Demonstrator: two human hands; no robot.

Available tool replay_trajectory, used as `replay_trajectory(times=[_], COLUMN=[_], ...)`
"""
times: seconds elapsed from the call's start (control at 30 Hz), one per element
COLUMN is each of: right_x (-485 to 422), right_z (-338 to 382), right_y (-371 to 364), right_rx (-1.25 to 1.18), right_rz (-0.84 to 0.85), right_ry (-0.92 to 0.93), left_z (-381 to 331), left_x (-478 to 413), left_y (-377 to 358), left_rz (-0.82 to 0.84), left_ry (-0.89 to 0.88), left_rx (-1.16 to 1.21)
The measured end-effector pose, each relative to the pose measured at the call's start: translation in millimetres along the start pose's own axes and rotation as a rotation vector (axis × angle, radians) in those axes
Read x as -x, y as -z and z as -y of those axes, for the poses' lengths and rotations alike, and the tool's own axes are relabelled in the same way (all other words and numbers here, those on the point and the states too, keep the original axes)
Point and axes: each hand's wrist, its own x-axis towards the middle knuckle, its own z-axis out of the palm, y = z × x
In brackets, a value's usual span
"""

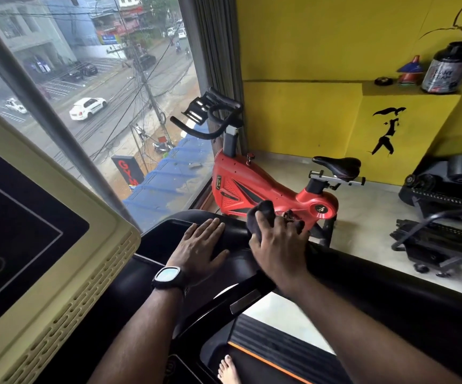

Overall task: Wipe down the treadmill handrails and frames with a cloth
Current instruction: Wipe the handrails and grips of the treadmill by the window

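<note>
Right now the cloth (263, 214) is bunched in the right hand (277, 245), whose fingers curl round it and press it onto the front end of the right-side handrail (390, 284), where the rail meets the black console shelf (163, 236). The left hand (199, 245) lies flat on that black top, fingers straight and close together, holding nothing, with a watch (168, 275) on its wrist. The two hands sit just beside each other and do not touch.

What the coming move turns on is the handrail's long axis. It runs from the cloth back toward the person and out to the lower right of the view, so most of the bar lies behind the right hand, on that arm's own side. The right hand is the nearer one. I judge the next stroke to be a pull backward along the bar, with the left hand as a brace.

As for room, a red spin bike (252, 184) stands on the floor outboard of the rail, near its front end but apart from it. Inboard, a curved black strut (213, 309) passes under the right forearm, and the elbow would need to clear it. The cream console housing (57, 273) stands well to the left, out of the path. Below, a bare foot (227, 368) rests beside the deck (279, 347)
</note>
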Motion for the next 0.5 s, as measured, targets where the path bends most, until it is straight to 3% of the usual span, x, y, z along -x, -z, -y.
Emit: replay_trajectory(times=[0.13, 0.27, 0.33, 0.5], right_x=[13.5, -23.1, -9.4, 9.3], right_z=[2.3, -16.6, -11.2, -9.0], right_y=[-5.9, 11.4, 10.6, 1.4], right_rx=[0.043, -0.05, -0.003, 0.045], right_rz=[0.016, 0.2, 0.118, 0.071], right_ry=[0.258, 0.081, 0.011, 0.26], left_z=[-2.5, -7.7, -8.4, -13.2], left_x=[0.3, 3.0, 4.5, -2.9], left_y=[1.4, 2.8, 3.2, 5.8], left_rz=[-0.008, -0.02, -0.022, -0.038], left_ry=[-0.015, -0.034, -0.054, -0.054], left_rx=[-0.041, -0.115, -0.136, -0.15])
